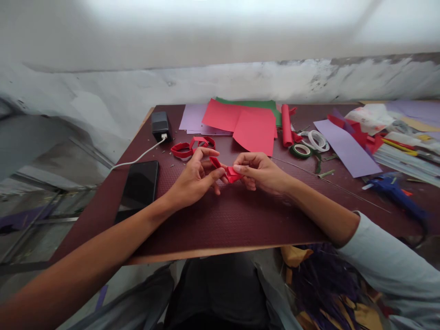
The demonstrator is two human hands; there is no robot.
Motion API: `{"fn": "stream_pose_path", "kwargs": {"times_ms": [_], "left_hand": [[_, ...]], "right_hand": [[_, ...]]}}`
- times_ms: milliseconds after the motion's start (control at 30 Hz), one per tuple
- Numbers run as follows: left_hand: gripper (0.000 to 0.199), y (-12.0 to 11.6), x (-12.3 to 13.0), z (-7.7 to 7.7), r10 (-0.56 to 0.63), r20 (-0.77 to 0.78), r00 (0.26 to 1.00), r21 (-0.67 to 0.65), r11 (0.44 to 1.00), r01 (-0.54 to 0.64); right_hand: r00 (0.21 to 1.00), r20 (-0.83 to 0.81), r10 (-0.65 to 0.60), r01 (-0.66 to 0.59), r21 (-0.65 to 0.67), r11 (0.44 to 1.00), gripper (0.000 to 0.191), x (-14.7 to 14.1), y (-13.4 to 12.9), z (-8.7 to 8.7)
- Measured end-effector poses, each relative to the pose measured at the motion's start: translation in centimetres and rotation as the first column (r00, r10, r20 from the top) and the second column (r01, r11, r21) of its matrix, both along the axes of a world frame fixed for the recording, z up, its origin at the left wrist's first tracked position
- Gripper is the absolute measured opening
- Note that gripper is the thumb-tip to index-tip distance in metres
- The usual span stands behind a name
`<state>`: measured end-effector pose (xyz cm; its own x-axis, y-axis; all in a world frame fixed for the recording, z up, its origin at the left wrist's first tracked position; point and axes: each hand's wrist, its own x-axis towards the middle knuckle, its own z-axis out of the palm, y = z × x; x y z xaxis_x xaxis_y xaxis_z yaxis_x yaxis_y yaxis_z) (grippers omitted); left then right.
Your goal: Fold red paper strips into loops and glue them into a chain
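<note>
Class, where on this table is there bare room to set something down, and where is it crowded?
Widest: the table between left forearm, right forearm and near edge. Smaller: between the smartphone and the red paper loops. Crowded: the right side, around the glue gun and green tape roll, and the back, under the red sheets.

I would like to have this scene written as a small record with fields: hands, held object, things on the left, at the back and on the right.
left hand: fingers on the red folded piece
right hand: fingers pinching the same piece's other side
held object: red, folded, apparently paper; exact shape partly hidden
left side: dark phone, black box with white cable
behind the hands: looped red strips
back: red sheets, green sheet
right side: blue glue gun
surface: dark red tabletop
</note>
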<state>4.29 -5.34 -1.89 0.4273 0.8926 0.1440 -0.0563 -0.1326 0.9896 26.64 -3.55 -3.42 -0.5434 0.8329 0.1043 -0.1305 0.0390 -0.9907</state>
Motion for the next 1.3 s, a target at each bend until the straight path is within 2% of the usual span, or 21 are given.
{"fn": "stream_pose_path", "kwargs": {"times_ms": [133,233,400,567,700,900,1033,1167,1300], "left_hand": [[0.035,-0.1,-0.2,0.0,-0.017,-0.102,0.995,0.061,0.998,0.024],[0.029,-0.2,-0.3,-0.3,-0.016,-0.249,0.968,0.150,0.987,0.055],[0.033,-0.3,-0.4,-0.6,0.046,-0.423,0.905,0.367,0.922,0.125],[0.043,0.0,-0.5,-0.9,0.124,-0.488,0.864,0.479,0.865,0.147],[0.043,0.0,-0.4,-1.1,0.114,-0.517,0.848,0.469,0.866,0.170],[0.041,-0.3,-0.3,-0.8,0.098,-0.544,0.834,0.453,0.870,0.193],[0.037,-0.4,-0.2,-0.7,0.119,-0.562,0.819,0.455,0.871,0.186],[0.029,-0.2,0.0,-0.8,0.114,-0.547,0.830,0.479,0.856,0.198],[0.033,-0.2,0.0,-0.7,0.076,-0.503,0.861,0.421,0.891,0.167]], "right_hand": [[1.000,0.005,0.025,-0.025,0.018,1.000,0.034,-0.2,-0.1,0.2],[1.000,0.016,0.024,-0.025,0.058,0.998,0.033,-0.3,-0.2,0.3],[0.999,0.009,-0.049,0.048,0.107,0.993,0.031,-0.3,-0.2,0.6],[0.994,0.005,-0.108,0.106,0.115,0.988,0.034,-0.3,-0.4,0.7],[0.995,0.022,-0.096,0.092,0.144,0.985,0.035,-0.5,-0.5,0.7],[0.985,-0.011,-0.172,0.170,0.210,0.963,0.037,-0.7,-0.3,0.6],[0.985,-0.014,-0.174,0.173,0.216,0.961,0.040,-1.0,-0.4,0.2],[0.986,-0.010,-0.169,0.168,0.200,0.965,0.040,-1.2,-0.4,-0.1],[0.988,0.014,-0.152,0.145,0.216,0.966,0.036,-0.7,-0.4,0.3]]}}
